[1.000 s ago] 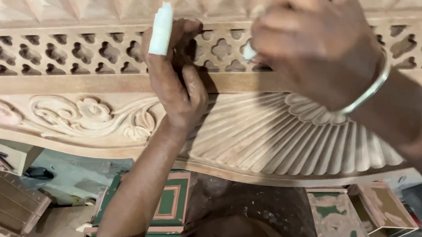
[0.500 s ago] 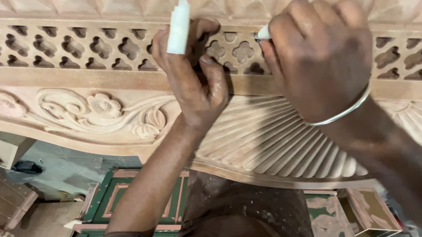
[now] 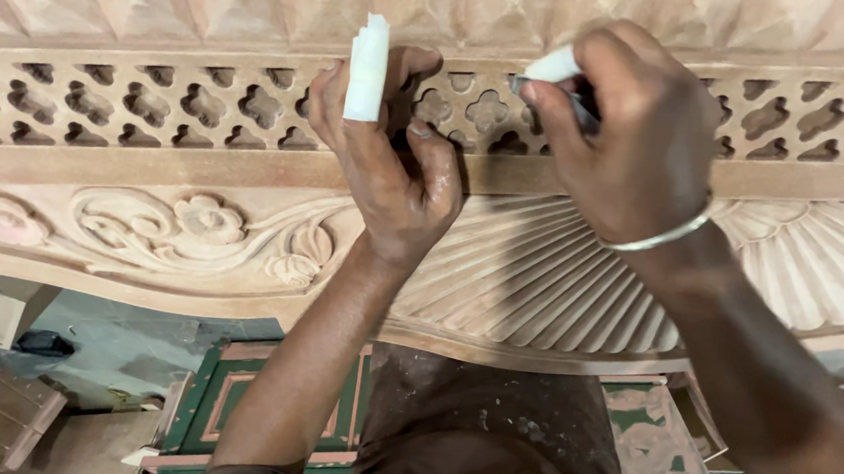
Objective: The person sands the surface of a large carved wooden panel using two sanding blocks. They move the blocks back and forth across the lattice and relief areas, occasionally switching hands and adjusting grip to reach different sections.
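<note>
Running across the whole view, the carved wooden panel (image 3: 141,230) looks heavy and rigid, a pale reddish slab with a flower-and-scroll relief at the left, a fluted fan in the middle and a pierced lattice band (image 3: 131,104) above. By its look it would not flex, but the thin bridges between the lattice holes seem fragile, so any hold on it belongs on the solid moulding below the band or on the thick lower edge, not on the fretwork.

Moving right, the left hand (image 3: 388,164) lies flat against the panel, fingers curled and pressed onto the moulding and into the lattice, steadying rather than pinching; one finger stands up wrapped in white tape (image 3: 367,67). The panel sits directly beneath and in front of this grip, touching it.

Further right, the right hand (image 3: 640,144) is closed tightly round a small tool (image 3: 553,67) whose white-wrapped end pokes out between thumb and forefinger, with a bit of dark metal just below it. The tool seems light and stiff, and the wrapping should keep it from slipping. Its working end meets the lattice just beside the left hand's fingertips; the exact point of contact is hidden. A metal bangle (image 3: 658,238) circles the right wrist.

Below the panel, green-and-red framed boards (image 3: 228,402) lie on the floor.
</note>
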